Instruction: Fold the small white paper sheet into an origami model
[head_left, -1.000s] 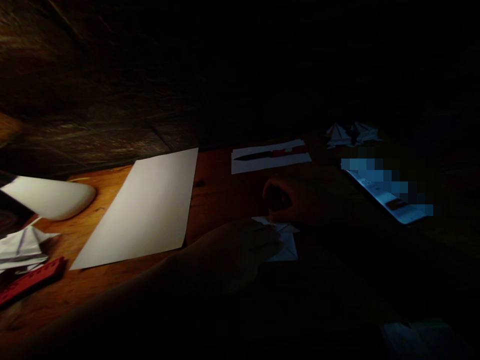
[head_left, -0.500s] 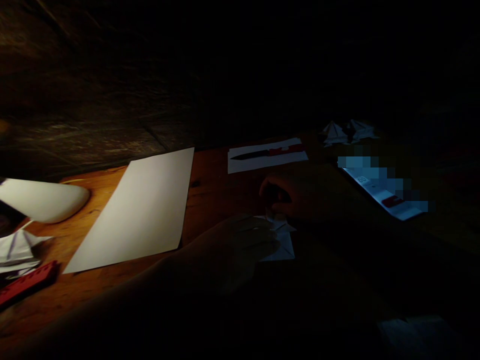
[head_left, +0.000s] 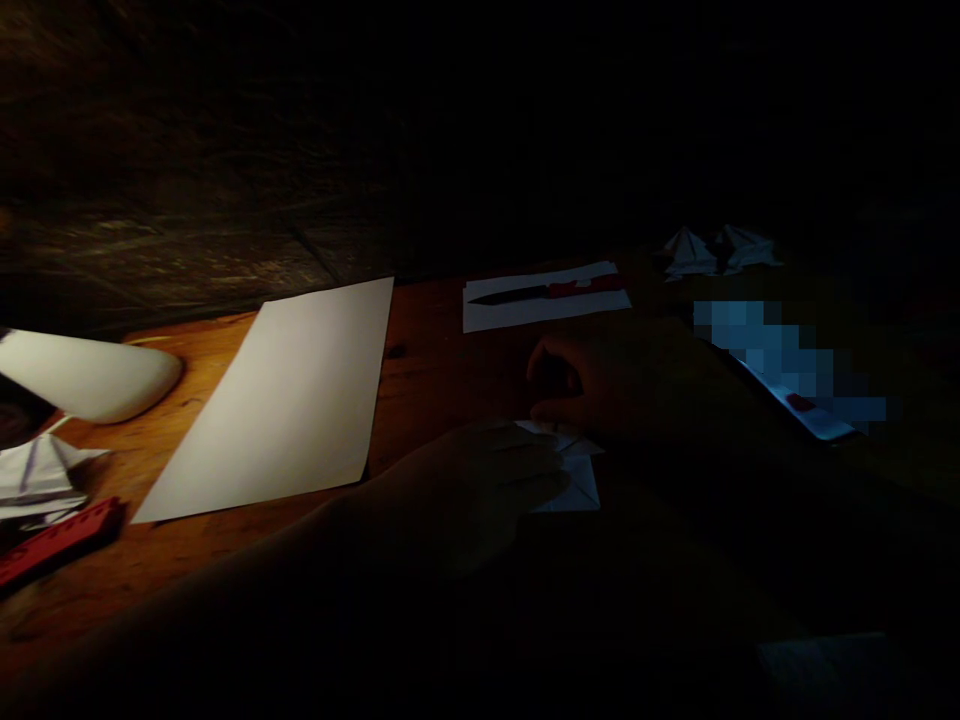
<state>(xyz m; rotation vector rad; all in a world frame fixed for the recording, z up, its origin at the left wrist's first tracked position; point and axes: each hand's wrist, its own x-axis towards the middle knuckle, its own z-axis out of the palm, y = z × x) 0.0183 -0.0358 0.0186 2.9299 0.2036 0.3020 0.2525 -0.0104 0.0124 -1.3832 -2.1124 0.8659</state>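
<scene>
- The left hand (head_left: 472,495) and right hand (head_left: 592,385) are close together at lower centre, both dark in shadow, both touching the folded white paper (head_left: 579,490); it is too dim to tell whether either one grips it.
- That paper lies on the wooden counter (head_left: 442,385), just beyond the left fingertips and under the right fingertips.
- Left of the hands lies a blank white sheet (head_left: 285,400), tilted on the counter.
- Above the hands, a dark-bladed knife with a red handle (head_left: 525,295) rests on a white paper strip (head_left: 502,318).
- At upper right stand two folded paper figures (head_left: 686,252); below them lies a partly pixelated phone (head_left: 814,415).
- At far left are a white lamp head (head_left: 90,375), a folded paper figure (head_left: 37,478) and a red marked bar (head_left: 60,542).
</scene>
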